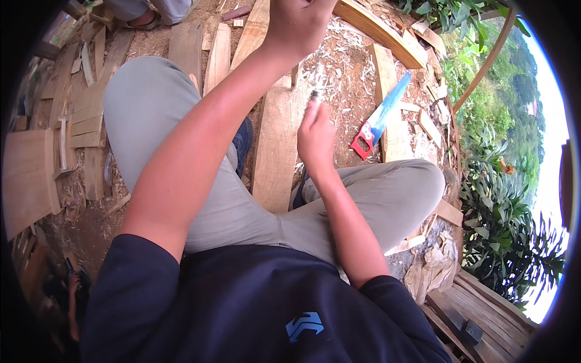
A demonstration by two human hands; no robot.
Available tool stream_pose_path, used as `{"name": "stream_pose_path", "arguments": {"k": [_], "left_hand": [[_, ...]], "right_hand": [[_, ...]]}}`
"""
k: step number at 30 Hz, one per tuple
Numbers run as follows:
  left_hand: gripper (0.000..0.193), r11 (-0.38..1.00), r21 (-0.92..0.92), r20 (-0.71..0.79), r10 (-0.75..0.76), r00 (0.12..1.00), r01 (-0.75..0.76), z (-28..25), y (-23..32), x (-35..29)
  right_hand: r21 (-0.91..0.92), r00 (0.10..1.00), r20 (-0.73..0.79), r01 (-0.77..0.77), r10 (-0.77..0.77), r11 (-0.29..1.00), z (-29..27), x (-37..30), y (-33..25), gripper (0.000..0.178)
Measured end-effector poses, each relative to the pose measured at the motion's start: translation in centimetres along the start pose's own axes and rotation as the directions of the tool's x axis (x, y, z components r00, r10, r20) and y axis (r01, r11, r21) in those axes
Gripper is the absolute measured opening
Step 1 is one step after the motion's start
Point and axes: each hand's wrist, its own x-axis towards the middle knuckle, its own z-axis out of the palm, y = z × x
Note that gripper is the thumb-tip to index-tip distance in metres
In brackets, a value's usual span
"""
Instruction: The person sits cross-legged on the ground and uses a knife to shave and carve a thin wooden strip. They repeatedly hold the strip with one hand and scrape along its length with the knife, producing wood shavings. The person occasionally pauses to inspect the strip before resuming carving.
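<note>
My left hand (298, 27) is raised at the top edge, bent into a fist. The frame cuts off its fingers, and what they hold, if anything, is hidden. Lower down, my right hand (317, 134) is closed around a slim thing whose short dark end (314, 95) sticks out past the thumb. Its kind cannot be made out. Between my legs lies a long, flat wooden board (277, 145), just left of my right hand. A small wooden piece (295, 75) shows beneath my left wrist. Pale shavings (348, 72) are scattered beyond the right hand.
On the right, a handsaw (387, 107) with a blue blade and red handle leans across a plank (396, 139). A curved beam (381, 30) lies at the back. More boards (88, 118) cover the left ground. Another person's legs (172, 9) show at the top left. Leafy plants (493, 212) border the right.
</note>
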Motion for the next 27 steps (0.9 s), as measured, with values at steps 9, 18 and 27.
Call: {"name": "stream_pose_path", "arguments": {"k": [9,18,27], "left_hand": [[0.035,1.000,0.012,-0.020,0.005,1.000,-0.005,-0.3,-0.3,0.4],[0.031,0.996,0.088,-0.084,0.024,0.996,-0.016,0.5,0.0,-0.2],[0.024,0.997,0.069,-0.050,0.050,0.998,-0.046,-0.1,-1.0,0.2]], "right_hand": [[0.116,0.993,-0.104,0.060,-0.048,0.991,0.2,-0.3,0.9,0.032],[0.258,0.981,-0.173,0.127,-0.083,0.958,0.2,-0.4,1.0,0.040],[0.260,0.986,-0.157,0.101,-0.061,0.960,0.6,0.2,2.8,0.033]]}}
